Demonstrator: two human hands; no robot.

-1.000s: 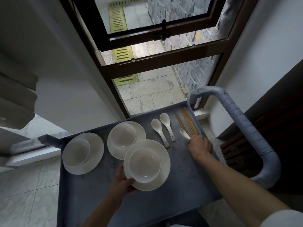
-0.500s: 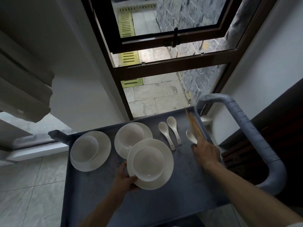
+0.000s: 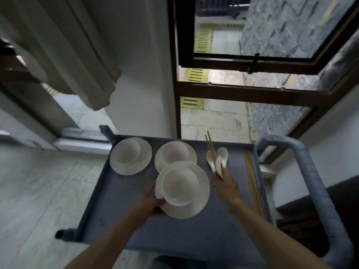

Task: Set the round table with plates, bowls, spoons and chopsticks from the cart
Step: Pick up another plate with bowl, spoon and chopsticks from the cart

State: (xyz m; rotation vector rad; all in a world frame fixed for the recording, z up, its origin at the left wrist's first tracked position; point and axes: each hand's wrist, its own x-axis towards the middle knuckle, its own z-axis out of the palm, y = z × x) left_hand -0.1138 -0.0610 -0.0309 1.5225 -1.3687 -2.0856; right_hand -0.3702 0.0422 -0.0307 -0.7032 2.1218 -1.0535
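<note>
Crockery on the cart stands as follows, left to right. At centre left of the frame one plate with its bowl sits untouched near the far rim; a second plate and bowl sits just right of it, also untouched. Below these, lower centre, the left hand grips the near-left edge of the third plate, thumb over the rim, with the bowl riding on it; the set now overlaps the second plate's near edge and appears lifted clear of the tray. Right of centre, the right hand, which half a second ago was low at the chopstick pile by the right rim, has come up and inward; its fingers now pinch one spoon and a pair of chopsticks, raised. Two spoons lie behind them on the tray. Remaining chopsticks lie along the right rim.

Judgement: one full setting is in hand and ready to carry. The round table is not in view.
</note>
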